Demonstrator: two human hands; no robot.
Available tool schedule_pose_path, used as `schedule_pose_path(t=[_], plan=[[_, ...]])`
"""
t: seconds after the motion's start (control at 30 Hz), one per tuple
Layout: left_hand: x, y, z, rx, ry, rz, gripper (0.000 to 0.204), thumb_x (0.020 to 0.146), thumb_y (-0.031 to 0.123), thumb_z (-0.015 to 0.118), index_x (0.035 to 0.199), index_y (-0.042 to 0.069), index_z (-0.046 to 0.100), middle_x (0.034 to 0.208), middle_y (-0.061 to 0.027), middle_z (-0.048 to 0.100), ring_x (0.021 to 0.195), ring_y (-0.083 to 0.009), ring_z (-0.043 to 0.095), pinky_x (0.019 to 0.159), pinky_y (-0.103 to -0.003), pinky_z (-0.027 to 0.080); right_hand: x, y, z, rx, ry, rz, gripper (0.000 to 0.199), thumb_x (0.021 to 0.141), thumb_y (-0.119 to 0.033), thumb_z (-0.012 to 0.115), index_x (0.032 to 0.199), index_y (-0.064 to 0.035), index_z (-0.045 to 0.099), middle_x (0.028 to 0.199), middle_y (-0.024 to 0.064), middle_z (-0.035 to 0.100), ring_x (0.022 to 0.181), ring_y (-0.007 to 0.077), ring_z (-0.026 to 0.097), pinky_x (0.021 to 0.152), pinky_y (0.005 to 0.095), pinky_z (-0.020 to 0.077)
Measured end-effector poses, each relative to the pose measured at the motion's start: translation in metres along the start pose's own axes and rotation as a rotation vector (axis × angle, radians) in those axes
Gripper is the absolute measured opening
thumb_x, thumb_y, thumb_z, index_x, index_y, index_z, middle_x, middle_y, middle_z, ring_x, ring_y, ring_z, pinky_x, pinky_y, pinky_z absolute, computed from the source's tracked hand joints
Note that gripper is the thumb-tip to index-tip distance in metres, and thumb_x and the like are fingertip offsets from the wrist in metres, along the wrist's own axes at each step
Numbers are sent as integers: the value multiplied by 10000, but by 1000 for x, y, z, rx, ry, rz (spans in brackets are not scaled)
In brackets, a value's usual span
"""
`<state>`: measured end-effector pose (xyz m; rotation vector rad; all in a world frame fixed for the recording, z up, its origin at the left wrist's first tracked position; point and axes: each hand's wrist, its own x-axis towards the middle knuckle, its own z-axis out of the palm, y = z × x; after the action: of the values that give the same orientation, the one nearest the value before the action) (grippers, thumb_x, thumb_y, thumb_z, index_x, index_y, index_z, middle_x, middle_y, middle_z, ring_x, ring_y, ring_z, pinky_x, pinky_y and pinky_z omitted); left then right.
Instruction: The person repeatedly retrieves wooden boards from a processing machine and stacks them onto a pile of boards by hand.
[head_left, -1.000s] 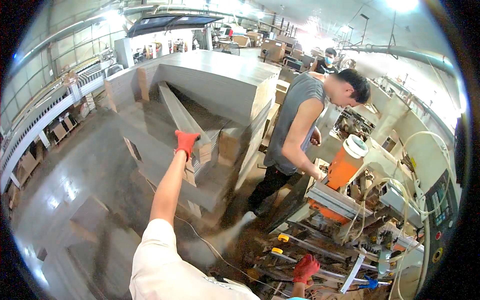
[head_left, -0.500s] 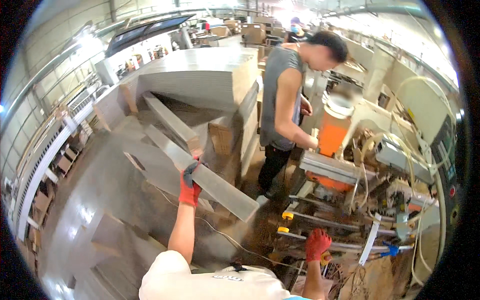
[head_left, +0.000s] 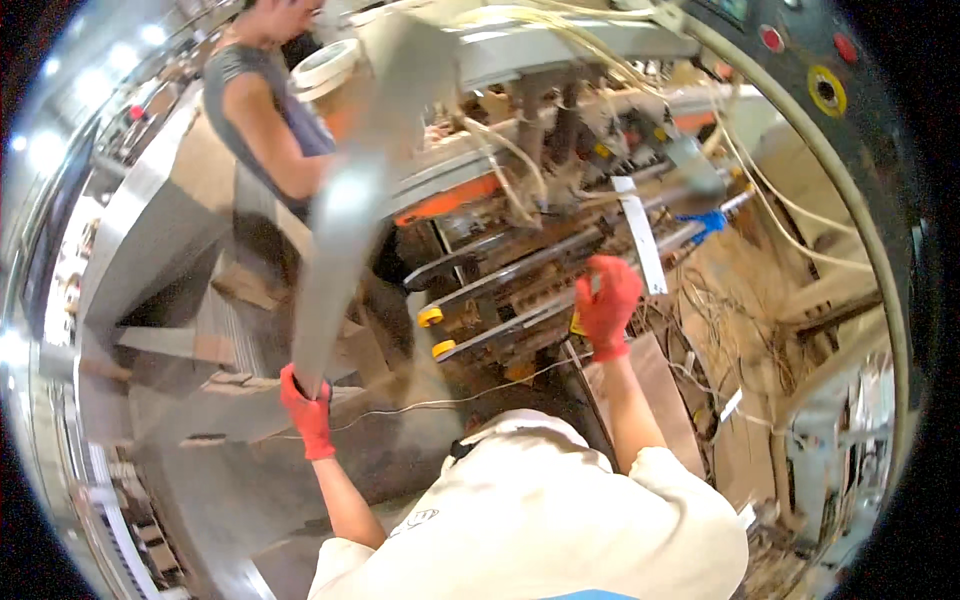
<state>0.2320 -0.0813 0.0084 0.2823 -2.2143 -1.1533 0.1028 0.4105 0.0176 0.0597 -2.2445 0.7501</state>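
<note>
My left hand [head_left: 310, 410], in a red glove with a dark palm, grips a long flat grey board [head_left: 350, 210] by its lower end. The board stands steeply tilted and is smeared by motion; its far end reaches up past the co-worker. My right hand [head_left: 608, 305], also in a red glove, hovers over the near side of a machine's rails [head_left: 520, 275]. Its fingers are loosely bent, thumb apart, and nothing shows in them. Below the fingers a small yellow part is partly hidden. A white strip [head_left: 640, 235] lies across the rails beside this hand.
A co-worker [head_left: 265, 110] in a grey sleeveless top stands beyond the board, one hand hidden behind it. Yellow rollers [head_left: 430, 317] cap the rail ends. A dark control panel [head_left: 850, 80] with buttons rises at the right. Stacked grey boards [head_left: 150, 230] stand at the left; a cable crosses the floor.
The view has swung right toward the machine. My left hand has swung the board from sloping down rightward to pointing up and away. My right hand has moved farther over the rails.
</note>
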Motion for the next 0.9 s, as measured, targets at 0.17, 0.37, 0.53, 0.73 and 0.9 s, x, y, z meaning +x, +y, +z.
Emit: schedule_pose_path(t=[0.17,0.37,0.53,0.73,0.9], plan=[[6,30,34,630,-272,281,571,511,140,820,1029,128,581,992,-33,595,967,-282,557,869,-408,408,15,89,-49,-444,-51,179,511,745,-295,723,1199,-124,562,1072,146,599,1095,358,528,907,478,429],[37,24,77,756,-456,365,554,594,248,807,1094,152,587,1044,-25,601,1040,-269,551,914,-447,401,12,178,-29,-117,-432,631,596,816,-307,737,1310,-62,509,1075,150,688,883,320,671,769,395,528],[74,13,104,840,-501,295,567,634,285,802,1145,169,586,1084,-31,605,1096,-267,546,986,-507,376,4,170,-37,955,-596,867,485,839,-100,725,1273,-4,530,1057,39,656,861,115,620,767,260,516],[103,-3,132,763,-494,256,593,647,297,803,1183,169,585,1171,-38,615,1139,-285,556,944,-553,402,-37,126,-59,1079,-411,806,494,910,-17,590,1366,-88,412,1131,44,575,865,137,601,681,303,543],[122,-16,148,772,-481,299,536,649,271,782,1138,126,616,1107,-79,647,1059,-305,603,895,-467,460,-26,101,-53,-10,-464,336,398,927,-226,512,1273,-51,421,866,300,633,836,484,610,696,565,479]])
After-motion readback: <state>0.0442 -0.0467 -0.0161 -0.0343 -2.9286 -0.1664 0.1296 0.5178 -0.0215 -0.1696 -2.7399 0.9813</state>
